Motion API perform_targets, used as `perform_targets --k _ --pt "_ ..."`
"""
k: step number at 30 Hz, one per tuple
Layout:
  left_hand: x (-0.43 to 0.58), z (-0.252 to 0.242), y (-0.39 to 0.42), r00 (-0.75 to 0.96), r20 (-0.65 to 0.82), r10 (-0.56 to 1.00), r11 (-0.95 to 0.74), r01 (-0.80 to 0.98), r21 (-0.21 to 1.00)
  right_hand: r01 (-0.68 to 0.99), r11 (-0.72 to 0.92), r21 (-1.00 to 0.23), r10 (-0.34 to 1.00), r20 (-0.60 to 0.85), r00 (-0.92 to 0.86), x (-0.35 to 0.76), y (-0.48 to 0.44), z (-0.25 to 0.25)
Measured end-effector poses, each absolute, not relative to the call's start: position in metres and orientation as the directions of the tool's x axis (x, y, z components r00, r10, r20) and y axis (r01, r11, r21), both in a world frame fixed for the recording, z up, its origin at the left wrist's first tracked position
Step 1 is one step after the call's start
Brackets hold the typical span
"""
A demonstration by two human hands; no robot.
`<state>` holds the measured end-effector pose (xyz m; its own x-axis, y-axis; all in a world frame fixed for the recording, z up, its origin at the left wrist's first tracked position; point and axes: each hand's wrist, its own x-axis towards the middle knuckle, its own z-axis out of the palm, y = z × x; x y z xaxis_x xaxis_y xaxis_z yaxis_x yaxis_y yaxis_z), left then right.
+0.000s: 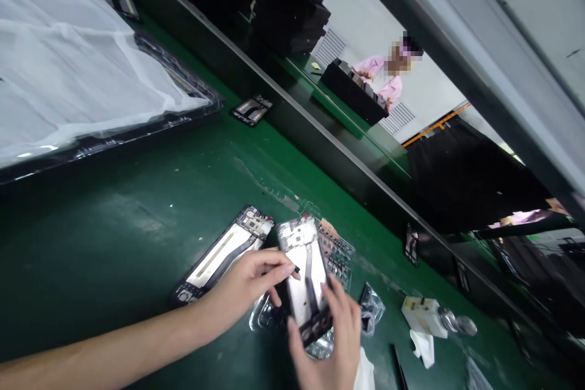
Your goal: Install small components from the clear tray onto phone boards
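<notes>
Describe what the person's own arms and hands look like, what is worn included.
Both are bare. The left hand and left forearm show no glove, sleeve, watch or strap. The right hand, seen only to the wrist, has no glove or ring.

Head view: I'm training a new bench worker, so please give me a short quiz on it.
1. True or false: the left hand and right hand both hold the phone frame.
2. The second frame lies on: A) green mat B) cardboard box C) wooden stool.
3. Fill in: the second frame lies to the held frame's ___.
Key: 1 true; 2 A; 3 left.
</notes>
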<state>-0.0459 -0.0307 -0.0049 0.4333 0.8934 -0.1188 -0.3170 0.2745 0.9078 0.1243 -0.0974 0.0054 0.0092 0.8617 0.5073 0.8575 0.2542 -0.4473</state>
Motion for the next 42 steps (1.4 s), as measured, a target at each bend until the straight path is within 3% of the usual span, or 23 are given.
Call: perform_targets --k 2,4,6,8,11,14,20,25,28,32,35,38,42 --pt "-0.047 -0.002 -0.034 0.491 -0.144 0.859 0.288 -0.233 0.929 0.755 0.186 -0.629 0.891 0.433 0.141 0.120 -0.118 -0.005" --pt "-0.048 0.000 -0.038 0.617 -0.126 0.777 0.289 -0.172 0.942 0.549 0.017 -0.836 0.908 0.243 0.342 0.120 -0.123 -0.012" --pt "-0.047 0.001 -0.042 0.742 -0.112 0.661 0.305 -0.130 0.943 0.322 -0.118 -0.939 0.866 0.061 0.496 0.121 -0.121 -0.015" --pt "-0.045 0.002 -0.045 0.788 -0.126 0.602 0.328 -0.101 0.939 0.171 -0.156 -0.973 0.842 -0.040 0.539 0.120 -0.118 -0.015" --pt "-0.046 0.003 -0.044 0.693 -0.121 0.711 0.245 -0.083 0.966 0.062 -0.165 -0.984 0.882 -0.119 0.455 0.115 -0.115 -0.013" --pt "-0.051 0.006 -0.040 0.519 0.024 0.854 0.023 -0.083 0.996 0.037 -0.190 -0.981 0.911 -0.163 0.378 0.112 -0.116 -0.010" --pt "-0.055 0.007 -0.041 0.343 0.284 0.895 -0.296 -0.018 0.955 -0.107 -0.217 -0.970 0.929 -0.239 0.281 0.108 -0.117 -0.005" --pt "-0.051 -0.004 -0.044 0.247 0.665 0.705 -0.698 0.080 0.711 -0.238 -0.215 -0.947 0.919 -0.279 0.280 0.100 -0.117 -0.006" --pt "-0.051 -0.011 -0.043 0.296 0.787 0.542 -0.841 0.175 0.513 -0.216 -0.211 -0.953 0.921 -0.268 0.283 0.099 -0.120 -0.008" --pt "-0.052 -0.015 -0.045 0.412 0.826 0.385 -0.916 0.278 0.289 -0.203 -0.223 -0.953 0.915 -0.277 0.294 0.101 -0.125 -0.011" --pt "-0.054 -0.013 -0.046 0.487 0.808 0.331 -0.932 0.302 0.199 -0.206 -0.224 -0.953 0.908 -0.281 0.311 0.104 -0.127 -0.015" --pt "-0.055 -0.009 -0.043 0.516 0.797 0.313 -0.941 0.280 0.188 -0.215 -0.219 -0.952 0.899 -0.282 0.335 0.107 -0.127 -0.018" --pt "-0.056 -0.008 -0.038 0.545 0.758 0.359 -0.933 0.225 0.280 -0.252 -0.220 -0.942 0.916 -0.289 0.279 0.107 -0.125 -0.018"
